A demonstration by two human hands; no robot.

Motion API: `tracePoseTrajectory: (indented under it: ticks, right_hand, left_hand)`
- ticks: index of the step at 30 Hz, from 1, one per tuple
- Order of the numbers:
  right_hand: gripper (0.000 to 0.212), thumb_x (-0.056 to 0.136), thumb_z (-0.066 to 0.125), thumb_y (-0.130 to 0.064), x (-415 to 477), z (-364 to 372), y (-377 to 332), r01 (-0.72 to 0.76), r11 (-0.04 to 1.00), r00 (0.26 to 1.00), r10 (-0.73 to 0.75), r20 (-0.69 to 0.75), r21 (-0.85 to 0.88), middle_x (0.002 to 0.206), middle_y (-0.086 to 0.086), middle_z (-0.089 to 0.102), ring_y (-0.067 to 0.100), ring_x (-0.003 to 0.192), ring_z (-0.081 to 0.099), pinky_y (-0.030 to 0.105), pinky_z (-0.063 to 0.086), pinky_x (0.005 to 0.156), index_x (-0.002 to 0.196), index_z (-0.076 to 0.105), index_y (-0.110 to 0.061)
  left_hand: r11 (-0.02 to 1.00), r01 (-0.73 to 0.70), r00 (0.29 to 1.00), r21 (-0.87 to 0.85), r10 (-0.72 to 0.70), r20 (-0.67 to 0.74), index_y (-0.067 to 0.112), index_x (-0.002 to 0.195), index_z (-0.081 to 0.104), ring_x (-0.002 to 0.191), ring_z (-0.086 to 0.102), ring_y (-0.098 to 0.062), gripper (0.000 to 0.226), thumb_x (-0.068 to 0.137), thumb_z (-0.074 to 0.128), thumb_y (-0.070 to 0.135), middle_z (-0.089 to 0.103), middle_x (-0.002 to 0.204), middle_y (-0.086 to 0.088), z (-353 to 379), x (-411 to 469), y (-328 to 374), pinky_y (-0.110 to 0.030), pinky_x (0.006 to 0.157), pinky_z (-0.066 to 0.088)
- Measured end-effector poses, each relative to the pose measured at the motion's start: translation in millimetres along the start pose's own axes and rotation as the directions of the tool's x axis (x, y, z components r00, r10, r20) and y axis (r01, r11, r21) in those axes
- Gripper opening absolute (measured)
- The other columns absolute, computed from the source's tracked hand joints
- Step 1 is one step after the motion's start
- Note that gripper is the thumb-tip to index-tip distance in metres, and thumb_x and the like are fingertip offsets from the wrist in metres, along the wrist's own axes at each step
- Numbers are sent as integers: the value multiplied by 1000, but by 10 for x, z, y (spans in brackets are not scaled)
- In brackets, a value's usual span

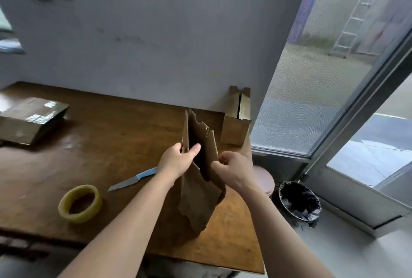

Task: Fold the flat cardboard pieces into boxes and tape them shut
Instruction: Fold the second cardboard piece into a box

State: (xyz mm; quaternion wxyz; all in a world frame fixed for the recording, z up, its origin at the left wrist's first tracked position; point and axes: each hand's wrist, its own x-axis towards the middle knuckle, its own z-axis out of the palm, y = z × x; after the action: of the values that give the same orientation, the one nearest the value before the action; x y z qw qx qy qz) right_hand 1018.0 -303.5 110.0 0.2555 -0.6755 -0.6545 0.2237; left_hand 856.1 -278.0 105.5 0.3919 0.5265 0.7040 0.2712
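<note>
A brown cardboard piece [198,197] is held up above the wooden table [124,139], partly spread into a sleeve with a dark gap between its panels. My left hand [177,159] grips its left panel, thumb inside the gap. My right hand [234,169] pinches the right panel's edge. A folded cardboard box [236,121] stands upright at the table's far right corner. A roll of clear yellowish tape [80,203] lies on the table to the left of my arms.
A knife with a light blue handle [133,179] lies between the tape and my left hand. Taped flat packages [29,117] sit at the far left. Right of the table stand a round stool [264,179] and a lined waste bin [299,202] by a sliding glass door.
</note>
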Motion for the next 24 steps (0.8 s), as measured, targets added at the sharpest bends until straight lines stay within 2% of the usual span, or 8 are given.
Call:
tracePoseTrajectory:
  ticks: [3,6,10,12,17,20,22,24]
  right_hand:
    - [27,88,58,-41,47,21,-55,-32,998,999,34,39,-45,69,-3,63,10,64,60,20,43,55,72,59,-20]
    - [29,88,63,-45,129,41,-118,-76,996,997,77,21,-54,89,-4,66,13,73,66,24,51,62,100,57,-19]
    - [39,85,65,-21,236,42,-130,-143,989,989,144,15,-42,89,0,62,20,83,67,19,43,55,117,44,-13]
    - [44,80,64,-15,283,1,-125,-208,978,978,208,-11,-2,82,2,59,25,84,66,30,52,60,117,44,-4]
    - [65,72,69,-18,364,-29,-59,-301,952,954,300,24,57,65,3,65,11,44,59,22,43,45,130,47,0]
    - [95,69,77,-22,382,-6,-25,-305,945,952,304,32,116,106,9,65,21,84,69,31,52,67,145,21,-8]
    - [120,66,80,-29,423,-15,-2,-283,959,959,283,11,1,148,15,33,28,134,39,40,41,103,153,-1,-15]
    - [126,66,81,-36,463,-26,5,-257,958,966,260,6,-130,161,10,-2,27,148,1,46,21,117,154,-7,-21]
  left_hand:
    - [964,-47,995,263,69,-76,11,130,55,107,62,-25,39,95,51,29,62,126,-10,-56,60,46,-29,72,51]
    - [933,-92,985,349,136,-104,2,95,61,59,51,-15,18,90,48,13,58,73,-6,-155,81,12,-24,41,29]
    - [957,-70,983,280,114,-146,3,67,50,49,42,-18,19,85,46,4,42,56,-10,-379,161,-93,-24,44,24]
    - [981,-48,992,188,68,-103,10,61,49,55,44,-21,26,86,48,4,44,58,-5,-516,229,-181,-26,53,28]
    - [996,4,1000,86,-6,23,12,77,58,69,50,-23,16,91,52,10,54,76,-11,-683,316,-398,-33,64,35]
    - [994,-11,1000,108,7,29,24,96,62,70,52,-21,13,95,53,14,64,96,-10,-705,335,-395,-31,61,42]
    - [996,2,999,85,-6,37,24,118,62,71,56,-19,25,96,55,16,65,108,-9,-719,343,-385,-28,55,45]
    - [998,12,1000,60,-13,24,19,131,57,78,62,-22,36,95,57,17,66,104,-6,-721,362,-390,-28,52,45]
